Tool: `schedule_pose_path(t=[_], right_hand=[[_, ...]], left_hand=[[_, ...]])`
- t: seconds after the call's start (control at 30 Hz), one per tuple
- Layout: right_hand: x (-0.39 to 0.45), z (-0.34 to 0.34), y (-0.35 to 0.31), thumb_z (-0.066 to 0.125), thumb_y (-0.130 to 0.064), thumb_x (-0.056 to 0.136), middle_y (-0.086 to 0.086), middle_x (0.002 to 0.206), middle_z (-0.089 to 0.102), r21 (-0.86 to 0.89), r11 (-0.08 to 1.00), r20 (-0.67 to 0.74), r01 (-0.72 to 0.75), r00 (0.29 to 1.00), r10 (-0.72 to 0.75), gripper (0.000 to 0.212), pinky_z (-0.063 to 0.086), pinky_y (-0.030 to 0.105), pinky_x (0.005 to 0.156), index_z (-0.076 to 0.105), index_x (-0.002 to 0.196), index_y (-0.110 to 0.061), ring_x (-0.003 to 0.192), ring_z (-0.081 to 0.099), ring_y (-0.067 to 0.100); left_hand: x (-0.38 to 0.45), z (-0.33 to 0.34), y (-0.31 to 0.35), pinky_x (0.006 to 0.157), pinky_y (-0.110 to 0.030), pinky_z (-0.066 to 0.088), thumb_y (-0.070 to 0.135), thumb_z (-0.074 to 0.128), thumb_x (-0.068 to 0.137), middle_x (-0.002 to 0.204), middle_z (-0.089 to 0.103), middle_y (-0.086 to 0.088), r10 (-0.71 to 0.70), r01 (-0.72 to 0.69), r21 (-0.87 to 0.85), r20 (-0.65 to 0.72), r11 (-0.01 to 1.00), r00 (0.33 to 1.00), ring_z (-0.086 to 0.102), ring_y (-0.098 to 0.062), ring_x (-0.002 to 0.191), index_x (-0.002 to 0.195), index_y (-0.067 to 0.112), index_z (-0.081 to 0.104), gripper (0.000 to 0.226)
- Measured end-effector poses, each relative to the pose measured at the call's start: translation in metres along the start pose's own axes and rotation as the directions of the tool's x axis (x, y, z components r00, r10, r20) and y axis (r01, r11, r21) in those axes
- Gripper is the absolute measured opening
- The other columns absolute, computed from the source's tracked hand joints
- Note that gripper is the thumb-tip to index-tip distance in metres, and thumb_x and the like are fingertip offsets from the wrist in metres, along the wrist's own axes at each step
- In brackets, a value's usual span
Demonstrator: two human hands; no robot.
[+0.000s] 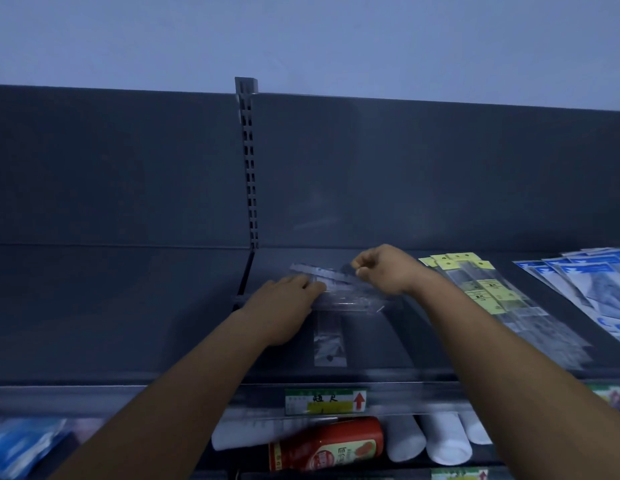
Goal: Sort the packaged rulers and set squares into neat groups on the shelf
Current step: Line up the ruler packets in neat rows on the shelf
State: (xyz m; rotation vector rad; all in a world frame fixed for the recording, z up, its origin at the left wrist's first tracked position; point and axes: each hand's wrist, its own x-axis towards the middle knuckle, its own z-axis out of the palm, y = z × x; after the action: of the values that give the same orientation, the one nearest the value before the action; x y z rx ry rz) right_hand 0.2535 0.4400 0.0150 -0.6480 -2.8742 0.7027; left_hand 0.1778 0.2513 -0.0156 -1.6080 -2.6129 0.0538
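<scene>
- Head view, nearest zone: a lower shelf carries a red bottle [327, 443] lying on its side with an orange-and-white label whose print is too blurred to read, white rolls [440, 441] to its right, and a blue packet [21, 445] at far left.
- Shelf edge [128, 398]: a price tag [325, 400] in green, white and yellow bears two handwritten characters and a red up-arrow.
- Upper shelf, front: a small clear packet [330, 344] lies flat.
- Left hand [284, 306]: fingers extended, pressing flat on the clear ruler packages [343, 289] lying crosswise at mid-shelf.
- Right hand [384, 270]: fingers curled, pinching the far edge of the same packages.
- Right of the hands: a fanned group of yellow-header ruler packs [488, 292] with yellow labels, print illegible.
- Far right: blue-header packs [578, 285], overlapped, partly cut off by the frame.
</scene>
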Motion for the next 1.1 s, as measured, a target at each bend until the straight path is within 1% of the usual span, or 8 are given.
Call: schedule_pose_path(t=[0.17, 0.27, 0.4, 0.57, 0.77, 0.93, 1.0, 1.1], right_hand=[[0.014, 0.001, -0.001, 0.064, -0.015, 0.087, 0.013, 0.11, 0.07, -0.005, 1.0, 0.033, -0.021, 0.999, 0.021, 0.023, 0.042, 0.022, 0.075, 0.068, 0.107, -0.003, 0.082, 0.054, 0.012], [0.022, 0.002, 0.001, 0.07, -0.017, 0.083, 0.004, 0.118, 0.067, -0.055, 0.998, 0.095, -0.037, 0.995, 0.042, 0.032, 0.045, 0.023, 0.091, 0.067, 0.114, -0.011, 0.102, 0.061, 0.015], [0.027, 0.008, 0.004, 0.068, -0.015, 0.08, 0.007, 0.112, 0.068, -0.205, 0.979, 0.137, 0.011, 0.99, 0.017, 0.029, 0.048, 0.028, 0.089, 0.07, 0.109, -0.011, 0.105, 0.062, 0.023], [0.032, 0.014, 0.007, 0.068, -0.013, 0.079, 0.014, 0.112, 0.068, -0.171, 0.985, 0.12, 0.009, 0.993, 0.012, 0.03, 0.051, 0.033, 0.09, 0.067, 0.108, -0.004, 0.107, 0.063, 0.027], [0.016, 0.009, -0.002, 0.059, -0.019, 0.087, -0.003, 0.074, 0.052, 0.068, 0.987, 0.089, 0.144, 0.985, -0.15, 0.021, 0.04, 0.024, 0.068, 0.063, 0.085, 0.001, 0.07, 0.045, 0.008], [-0.004, 0.003, -0.014, 0.049, -0.024, 0.094, 0.007, 0.084, 0.064, 0.029, 0.979, 0.06, 0.201, 0.977, -0.202, 0.025, 0.04, 0.023, 0.064, 0.066, 0.09, -0.006, 0.075, 0.05, 0.011], [-0.011, 0.003, -0.016, 0.048, -0.029, 0.096, 0.002, 0.087, 0.065, 0.005, 0.977, 0.066, 0.211, 0.975, -0.211, 0.025, 0.044, 0.024, 0.07, 0.067, 0.095, -0.012, 0.081, 0.056, 0.016], [-0.016, 0.002, -0.019, 0.052, -0.042, 0.092, -0.005, 0.114, 0.067, -0.044, 0.975, 0.031, 0.218, 0.976, -0.217, 0.027, 0.042, 0.035, 0.101, 0.064, 0.111, -0.027, 0.111, 0.057, 0.017]], left_hand=[[0.0, 0.003, 0.001, 0.108, -0.041, 0.031, 0.021, 0.036, 0.101, 0.151, 0.028, -0.005, -0.013, 0.013, -0.024, 0.008, 1.0, 1.0, 0.031, -0.025, 0.136, 0.147, 0.022, 0.025, 0.047], [0.002, 0.003, 0.001, 0.111, -0.043, 0.028, 0.021, 0.037, 0.101, 0.153, 0.019, -0.005, -0.031, 0.03, -0.04, -0.009, 0.999, 0.999, 0.022, -0.025, 0.139, 0.146, 0.024, 0.026, 0.046], [0.003, 0.003, 0.001, 0.106, -0.036, 0.028, 0.022, 0.038, 0.101, 0.139, 0.03, -0.004, -0.009, 0.011, 0.019, -0.08, 1.0, 0.997, 0.027, -0.022, 0.127, 0.145, 0.023, 0.029, 0.045], [0.005, 0.001, 0.002, 0.103, -0.036, 0.036, 0.021, 0.038, 0.101, 0.139, 0.036, -0.005, -0.016, 0.017, 0.018, -0.06, 1.0, 0.998, 0.032, -0.022, 0.124, 0.145, 0.021, 0.03, 0.045], [0.01, 0.001, 0.006, 0.102, -0.034, 0.033, 0.013, 0.042, 0.098, 0.142, 0.04, -0.005, -0.061, 0.061, 0.009, -0.035, 0.998, 0.998, 0.038, -0.022, 0.126, 0.143, 0.018, 0.032, 0.046], [0.011, -0.006, 0.01, 0.101, -0.034, 0.032, 0.009, 0.045, 0.094, 0.14, 0.042, -0.007, -0.104, 0.104, 0.012, -0.02, 0.995, 0.994, 0.04, -0.023, 0.125, 0.138, 0.015, 0.035, 0.046], [0.008, -0.014, 0.01, 0.099, -0.034, 0.033, 0.006, 0.046, 0.091, 0.137, 0.044, -0.008, -0.132, 0.132, -0.004, -0.035, 0.991, 0.991, 0.041, -0.024, 0.122, 0.136, 0.014, 0.037, 0.046], [0.002, -0.027, 0.007, 0.093, -0.034, 0.035, 0.007, 0.045, 0.091, 0.126, 0.05, -0.008, -0.157, 0.156, -0.009, -0.067, 0.988, 0.985, 0.045, -0.024, 0.114, 0.124, 0.014, 0.042, 0.033]])
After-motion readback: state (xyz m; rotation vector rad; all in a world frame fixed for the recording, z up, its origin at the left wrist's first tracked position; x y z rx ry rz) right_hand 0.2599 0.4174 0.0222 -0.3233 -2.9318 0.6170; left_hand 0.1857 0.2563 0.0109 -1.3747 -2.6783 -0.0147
